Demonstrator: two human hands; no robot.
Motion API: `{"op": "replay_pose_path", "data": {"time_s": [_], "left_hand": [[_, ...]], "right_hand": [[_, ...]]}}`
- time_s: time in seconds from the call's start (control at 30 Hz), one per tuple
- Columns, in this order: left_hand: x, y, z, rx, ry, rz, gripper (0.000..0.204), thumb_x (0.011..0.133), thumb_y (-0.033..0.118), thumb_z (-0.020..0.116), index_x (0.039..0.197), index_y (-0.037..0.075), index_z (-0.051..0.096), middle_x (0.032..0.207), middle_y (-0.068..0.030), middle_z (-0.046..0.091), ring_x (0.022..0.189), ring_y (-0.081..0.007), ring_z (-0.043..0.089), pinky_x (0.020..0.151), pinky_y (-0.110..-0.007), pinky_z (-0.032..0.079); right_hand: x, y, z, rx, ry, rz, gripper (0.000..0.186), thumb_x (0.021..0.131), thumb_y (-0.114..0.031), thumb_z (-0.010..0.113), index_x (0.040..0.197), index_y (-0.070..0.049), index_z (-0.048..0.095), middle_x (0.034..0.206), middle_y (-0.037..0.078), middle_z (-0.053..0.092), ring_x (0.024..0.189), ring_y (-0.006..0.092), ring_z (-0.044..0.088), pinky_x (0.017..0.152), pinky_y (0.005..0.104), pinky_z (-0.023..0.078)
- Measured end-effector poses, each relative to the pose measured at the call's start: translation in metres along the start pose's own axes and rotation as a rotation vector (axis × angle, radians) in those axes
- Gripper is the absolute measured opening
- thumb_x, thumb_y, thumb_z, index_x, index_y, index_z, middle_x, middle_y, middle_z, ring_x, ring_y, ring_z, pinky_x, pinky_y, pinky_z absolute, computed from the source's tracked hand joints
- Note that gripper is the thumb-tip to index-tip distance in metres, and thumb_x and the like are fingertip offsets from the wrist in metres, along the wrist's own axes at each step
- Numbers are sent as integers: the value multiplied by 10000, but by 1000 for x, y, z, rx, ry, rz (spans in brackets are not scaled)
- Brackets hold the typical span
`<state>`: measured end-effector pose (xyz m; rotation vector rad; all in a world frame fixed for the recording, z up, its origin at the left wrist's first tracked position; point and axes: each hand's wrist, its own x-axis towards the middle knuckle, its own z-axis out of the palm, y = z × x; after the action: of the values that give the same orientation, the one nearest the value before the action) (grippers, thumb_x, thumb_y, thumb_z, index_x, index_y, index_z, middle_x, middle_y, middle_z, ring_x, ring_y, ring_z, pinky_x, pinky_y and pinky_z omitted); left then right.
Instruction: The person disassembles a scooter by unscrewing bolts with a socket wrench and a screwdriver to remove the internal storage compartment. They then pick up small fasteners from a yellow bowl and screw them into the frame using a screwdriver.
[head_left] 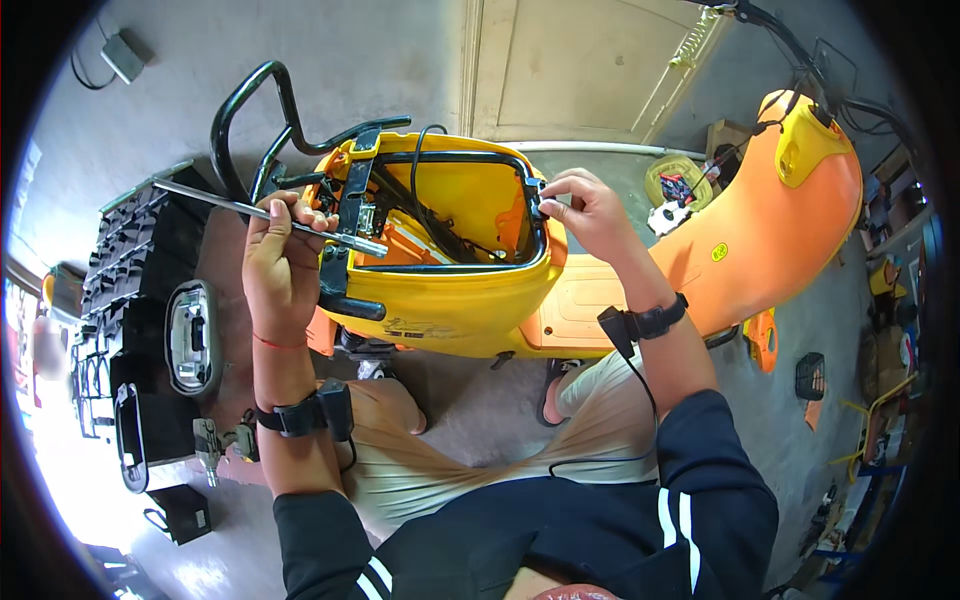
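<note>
A long, straight silver metal rod with a socket end (352, 241) is held in the left hand (277, 250), pinched between thumb and curled fingers. The socket end is positioned above the near left corner of the open compartment in the yellow and orange plastic scooter body (450, 300); the opposite end is extended past the body's left edge. The right hand (592, 215) is placed at the compartment's right edge, thumb and forefinger brought close together at a small black metal bracket (535, 190); whether a small part is pinched there cannot be told. A black tubular metal frame (465, 157) is seated around the compartment's rim. An oval, grey-rimmed housing (192, 338) is seen left of the body.
</note>
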<state>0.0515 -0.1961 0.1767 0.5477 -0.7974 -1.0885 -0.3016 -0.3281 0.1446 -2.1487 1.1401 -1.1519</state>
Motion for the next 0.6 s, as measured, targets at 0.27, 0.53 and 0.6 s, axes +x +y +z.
{"op": "replay_pose_path", "data": {"time_s": [0.27,0.53,0.6], "left_hand": [[-6,-1,-7,-21,-4,20,204,1050,189,438,1080,20,550,892,-76,556,849,-195,560,915,-414,486],[0,-10,0,529,-55,118,178,1037,145,487,1088,-17,539,942,-46,535,889,-145,521,900,-296,436],[-17,3,19,1134,-52,284,148,1028,114,508,1068,-24,544,962,-31,541,894,-121,510,878,-258,418]], "right_hand": [[-6,-21,-95,-40,283,177,574,940,-544,591,609,-89,475,551,-30,358,520,82,356,486,290,276],[-190,9,-271,246,733,606,454,941,-486,603,721,-88,590,637,-13,515,492,55,420,433,207,288],[-261,72,-283,309,811,830,376,938,-441,602,797,-93,601,705,-9,552,513,68,440,446,215,307]]}}
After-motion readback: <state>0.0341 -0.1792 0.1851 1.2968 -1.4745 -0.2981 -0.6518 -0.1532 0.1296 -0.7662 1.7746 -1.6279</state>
